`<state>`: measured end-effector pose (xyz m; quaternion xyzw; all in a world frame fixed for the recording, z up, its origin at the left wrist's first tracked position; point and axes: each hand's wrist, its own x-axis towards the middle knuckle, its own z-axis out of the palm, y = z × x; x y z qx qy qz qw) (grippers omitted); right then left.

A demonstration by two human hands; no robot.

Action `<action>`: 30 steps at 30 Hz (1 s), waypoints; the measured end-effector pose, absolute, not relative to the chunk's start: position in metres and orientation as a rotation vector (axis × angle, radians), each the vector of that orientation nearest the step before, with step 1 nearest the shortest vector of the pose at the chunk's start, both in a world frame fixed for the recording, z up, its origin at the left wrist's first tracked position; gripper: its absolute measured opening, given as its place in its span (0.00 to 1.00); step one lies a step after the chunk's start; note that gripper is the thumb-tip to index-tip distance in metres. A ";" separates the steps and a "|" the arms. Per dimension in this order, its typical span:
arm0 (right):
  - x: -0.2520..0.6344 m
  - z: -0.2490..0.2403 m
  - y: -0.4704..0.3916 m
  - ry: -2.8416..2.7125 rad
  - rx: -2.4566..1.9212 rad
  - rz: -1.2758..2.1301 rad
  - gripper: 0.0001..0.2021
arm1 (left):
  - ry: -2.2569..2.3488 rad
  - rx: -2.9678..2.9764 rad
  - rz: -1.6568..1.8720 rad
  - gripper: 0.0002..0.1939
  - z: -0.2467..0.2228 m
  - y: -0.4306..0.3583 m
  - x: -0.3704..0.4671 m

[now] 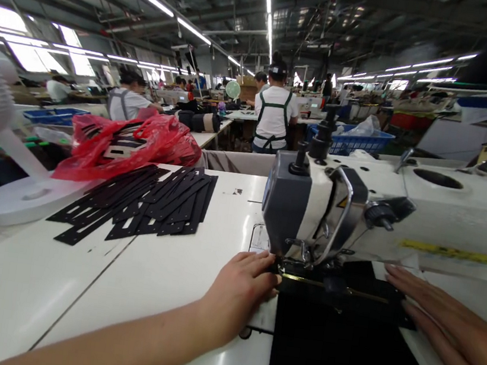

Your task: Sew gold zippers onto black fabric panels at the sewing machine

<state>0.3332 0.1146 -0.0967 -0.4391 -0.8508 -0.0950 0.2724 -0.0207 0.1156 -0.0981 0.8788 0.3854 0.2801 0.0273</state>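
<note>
A white and grey sewing machine [289, 206] stands over black fabric [346, 357], which hangs toward me past the table's front. A gold-toothed zipper [302, 279] runs across the fabric under the presser foot. At the left end of the zipper, my left hand [240, 290] has its fingers closed at the fabric's edge; what lies between them is hidden. My right hand [448, 329] rests flat at the right end of the fabric, its fingers stretched toward the machine.
Black slotted strips [164, 202] are heaped on the white table [175, 293], beside a red plastic bag [141, 139]. A white fan [16, 164] stands at far left. A blue basket [357, 139] and several people are beyond the table.
</note>
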 end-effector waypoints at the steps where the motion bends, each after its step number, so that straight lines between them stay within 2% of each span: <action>1: 0.326 -0.095 0.124 -2.342 -1.160 -0.253 0.20 | 1.173 2.719 0.872 0.07 -0.098 0.116 -0.021; 5: 0.298 -0.095 0.149 -2.427 -1.176 -0.252 0.17 | 1.151 2.704 0.867 0.07 -0.098 0.117 -0.020; 10: 0.251 -0.090 0.119 -2.425 -1.014 -0.554 0.16 | 1.185 2.536 0.920 0.08 -0.096 0.116 -0.020; 16: 0.194 -0.092 0.095 -2.432 -0.907 -0.475 0.17 | 1.209 2.341 0.896 0.14 -0.088 0.128 -0.027; 22: 0.195 -0.097 0.102 -2.444 -0.935 -0.497 0.16 | 1.157 2.360 0.808 0.16 -0.087 0.166 -0.037; 27: 0.206 -0.086 0.120 -2.489 -1.069 -0.489 0.21 | 1.034 2.548 0.757 0.10 -0.084 0.182 -0.035; 30: 0.225 -0.080 0.133 -2.543 -1.112 -0.481 0.17 | 0.961 2.627 0.717 0.10 -0.085 0.184 -0.033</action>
